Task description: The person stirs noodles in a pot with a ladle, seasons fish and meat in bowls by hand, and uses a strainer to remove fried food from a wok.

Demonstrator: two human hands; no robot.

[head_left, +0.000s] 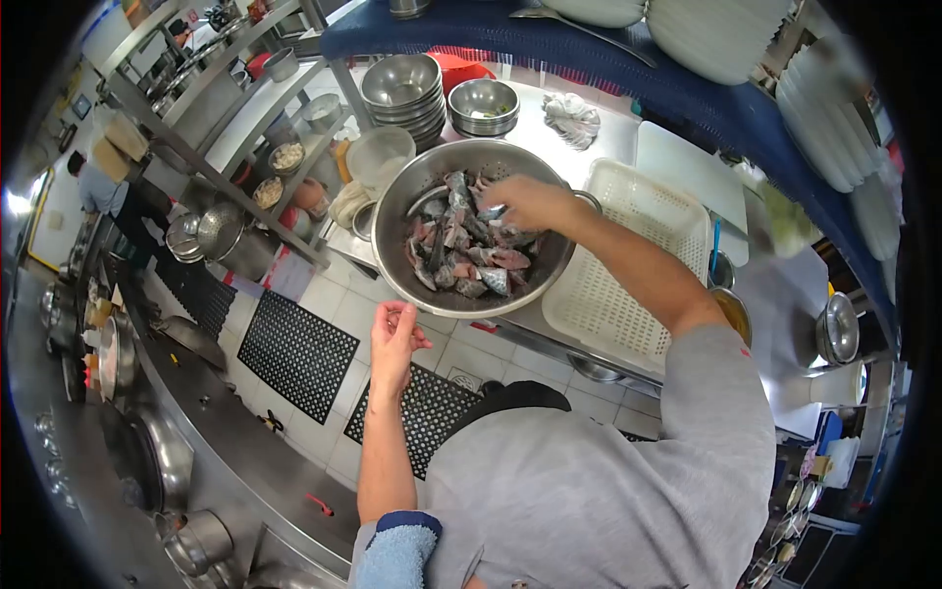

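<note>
A large steel bowl [451, 306] sits near the counter's front edge. Cut fish pieces [466, 245] with dark silvery skin and pink flesh fill its lower part. My right hand [525, 204] reaches over the far right side of the bowl, its fingers bent down around a piece of fish; the fingertips are partly hidden. Just outside the near rim, my left hand [394, 339] is raised with its fingers curled in and nothing visible in it. A white perforated plastic basket [628, 265] lies right of the bowl, under my right forearm.
Behind the bowl stand stacked steel bowls [402, 83], a smaller stack [483, 103] and a crumpled cloth [572, 120]. A white cutting board [692, 172] lies at the back right. White plates [721, 34] rest on the shelf overhead. Another person [113, 196] stands far left.
</note>
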